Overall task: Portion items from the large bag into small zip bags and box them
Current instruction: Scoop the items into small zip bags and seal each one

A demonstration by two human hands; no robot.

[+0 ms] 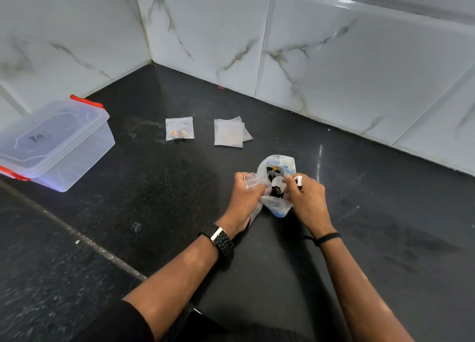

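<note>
Resting on the black counter [159, 192], the large bag [279, 185] sits between both hands, its mouth spread to show dark and orange pieces inside. The left hand [248, 196] is closed on a small clear zip bag [251, 182] at the big bag's edge; the right hand [307, 196] pinches a small white piece [299, 180] (what it is, I cannot tell). Farther back lie one filled zip bag [179, 128] and a stack of empty ones [230, 132]. The lidded plastic box [55, 143] stands far left.
</note>
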